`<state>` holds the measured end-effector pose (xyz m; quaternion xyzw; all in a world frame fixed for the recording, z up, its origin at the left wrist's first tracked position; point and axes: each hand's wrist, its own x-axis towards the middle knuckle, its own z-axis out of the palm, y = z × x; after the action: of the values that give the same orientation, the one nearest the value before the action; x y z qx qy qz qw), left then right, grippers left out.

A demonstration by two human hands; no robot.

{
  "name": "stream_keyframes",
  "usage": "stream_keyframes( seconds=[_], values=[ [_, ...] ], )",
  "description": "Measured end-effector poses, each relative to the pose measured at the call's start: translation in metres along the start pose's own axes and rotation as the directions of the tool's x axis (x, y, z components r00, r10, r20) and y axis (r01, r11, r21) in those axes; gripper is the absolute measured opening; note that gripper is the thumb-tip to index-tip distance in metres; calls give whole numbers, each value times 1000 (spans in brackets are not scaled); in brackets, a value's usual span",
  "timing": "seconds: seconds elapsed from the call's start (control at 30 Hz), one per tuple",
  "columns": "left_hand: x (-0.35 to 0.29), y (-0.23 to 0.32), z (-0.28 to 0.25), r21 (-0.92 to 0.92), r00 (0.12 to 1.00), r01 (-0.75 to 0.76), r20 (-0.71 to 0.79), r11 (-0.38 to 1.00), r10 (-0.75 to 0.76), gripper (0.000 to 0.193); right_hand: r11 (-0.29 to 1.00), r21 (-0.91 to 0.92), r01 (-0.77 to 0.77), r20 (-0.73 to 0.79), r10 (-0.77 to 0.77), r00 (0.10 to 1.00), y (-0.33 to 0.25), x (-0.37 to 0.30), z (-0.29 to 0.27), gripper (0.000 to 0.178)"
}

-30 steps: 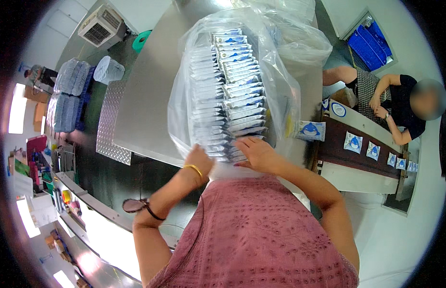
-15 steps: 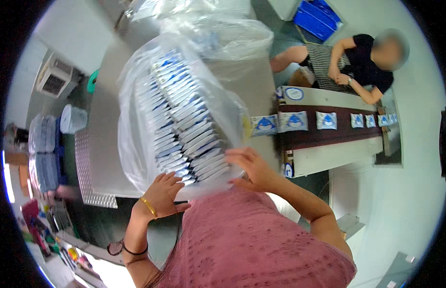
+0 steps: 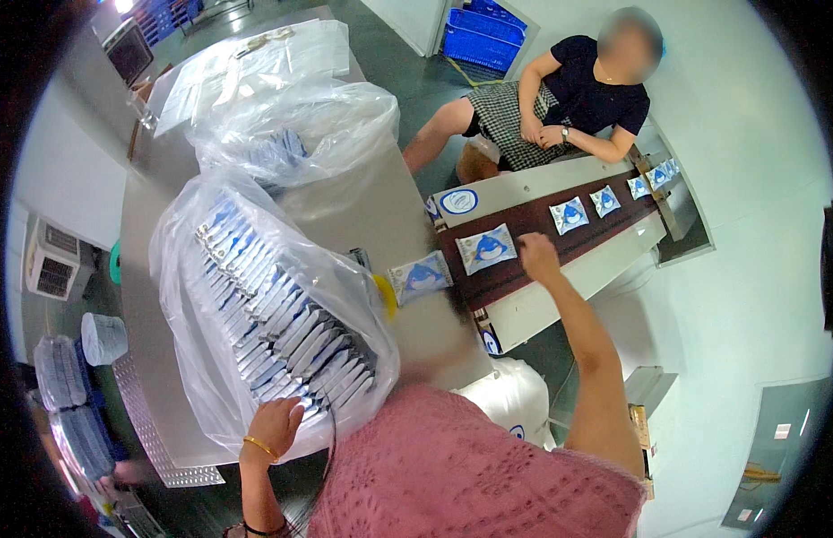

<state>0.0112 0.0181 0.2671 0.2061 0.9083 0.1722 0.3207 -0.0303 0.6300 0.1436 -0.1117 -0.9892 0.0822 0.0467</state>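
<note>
A large clear plastic bag (image 3: 179, 336) lies on the table, holding rows of small white-and-blue sealed packets (image 3: 291, 332) stood on edge. My left hand (image 3: 275, 426), with a gold bangle at the wrist, is at the bag's near end against the last packets. Its fingers are curled in on the bag's edge. My right hand (image 3: 539, 258) reaches over the dark conveyor belt (image 3: 524, 215), fingers bent and holding nothing I can see. Just left of its fingertips lies a packet with a blue cartoon figure (image 3: 486, 248). Another packet (image 3: 420, 277) rests at the belt's table end.
More packets (image 3: 569, 216) lie spaced along the belt toward a wall opening. A seated person (image 3: 582, 99) is beyond the belt, hands together. A second plastic bag (image 3: 336, 125) stands behind mine on the metal table (image 3: 345, 215). Blue crates (image 3: 482, 40) are at the back.
My right hand has left the bag and moved right over the belt. My left hand stays at the bag's near end, its fingers now curled. The view has swung to the right.
</note>
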Motion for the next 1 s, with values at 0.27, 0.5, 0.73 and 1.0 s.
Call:
stream_keyframes(
  seconds=[0.27,0.5,0.73,1.0],
  values=[
    [-6,8,-1,-105,998,30,-47,994,-35,33,805,-588,79,241,81,967,83,58,22,54],
    [-3,-2,3,-114,989,144,40,983,-140,33,680,-592,432,542,-60,838,38,96,-7,59],
    [-1,-8,7,-175,997,68,-19,982,-73,32,664,413,623,528,-732,430,-90,102,-2,47],
    [-18,-28,-5,12,992,23,-123,1000,-22,33,894,234,383,874,-366,319,-215,83,111,83]
  ],
)
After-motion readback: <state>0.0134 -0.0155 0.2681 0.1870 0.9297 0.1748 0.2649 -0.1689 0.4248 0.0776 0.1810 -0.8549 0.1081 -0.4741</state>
